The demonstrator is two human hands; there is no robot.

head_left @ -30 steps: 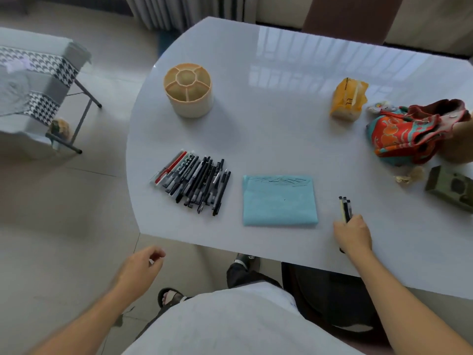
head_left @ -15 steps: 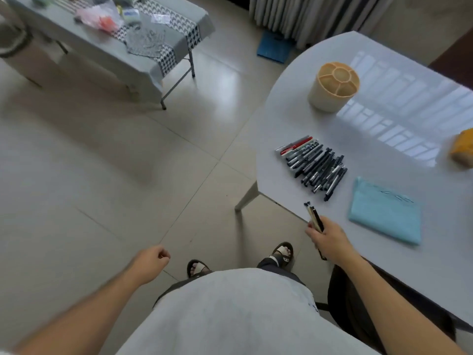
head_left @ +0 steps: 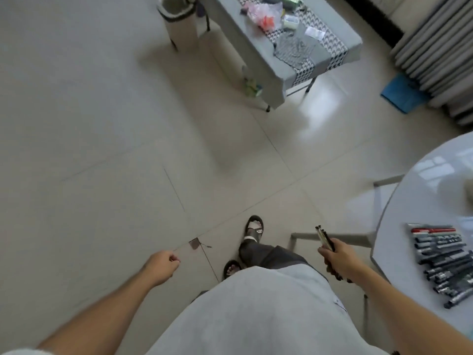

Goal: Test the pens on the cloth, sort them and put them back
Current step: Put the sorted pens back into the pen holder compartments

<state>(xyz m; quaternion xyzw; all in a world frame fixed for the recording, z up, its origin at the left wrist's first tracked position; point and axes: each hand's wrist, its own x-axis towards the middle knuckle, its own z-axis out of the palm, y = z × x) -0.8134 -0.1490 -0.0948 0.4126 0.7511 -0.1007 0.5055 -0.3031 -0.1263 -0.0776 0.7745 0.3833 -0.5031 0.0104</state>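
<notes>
Head view looks steeply down past a grey shirt at a pale tiled floor (head_left: 107, 139). The right hand (head_left: 340, 260) grips a small bundle of pens (head_left: 323, 237), fingers curled round their lower half; the bundle's long axis runs up and slightly left in the picture, its free ends pointing away from the body, over the floor and off the table. The left hand (head_left: 163, 265) hangs over the tiles with its fingers loosely curled and nothing in it.

At the right edge, a row of pens (head_left: 442, 260) lies on the white round table (head_left: 399, 226), side by side, each one's long axis running roughly left to right with a slight tilt; the top one has a red barrel, the rest are dark. Blur hides their tips.

Two sandalled feet show below the shirt hem. Farther off stands a folding table (head_left: 266, 70) with a grey cover and a black-and-white patterned runner, littered with small items. A waste bin (head_left: 179, 19) stands to its left, grey curtains (head_left: 440, 55) at upper right, a blue mat (head_left: 401, 94) beneath them.
</notes>
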